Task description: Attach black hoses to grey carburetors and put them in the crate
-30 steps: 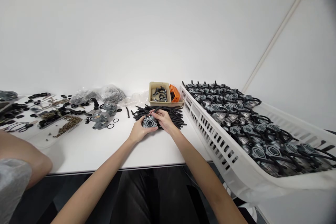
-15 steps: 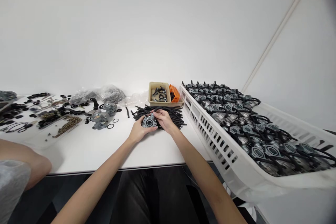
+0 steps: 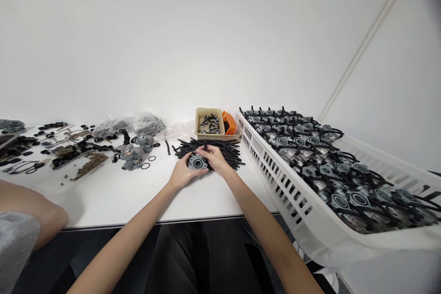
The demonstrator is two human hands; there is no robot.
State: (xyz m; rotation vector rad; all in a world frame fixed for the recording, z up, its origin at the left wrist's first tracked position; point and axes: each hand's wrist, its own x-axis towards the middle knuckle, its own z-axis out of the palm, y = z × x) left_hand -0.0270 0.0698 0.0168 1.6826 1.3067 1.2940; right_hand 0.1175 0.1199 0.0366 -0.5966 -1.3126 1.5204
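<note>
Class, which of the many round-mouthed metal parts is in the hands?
The metal part at the black tube pile: the left hand grips it, the right hand is at its upper side. Others, like those in the white basket, sit untouched.

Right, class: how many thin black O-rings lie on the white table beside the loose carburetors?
2. The nearer O-ring lies just right of the loose carburetors; the farther O-ring is beyond it, slightly to the right. Others may be hidden under the carburetors.

Metal part [image 3: 197, 162] in left hand [image 3: 181, 172]
</note>
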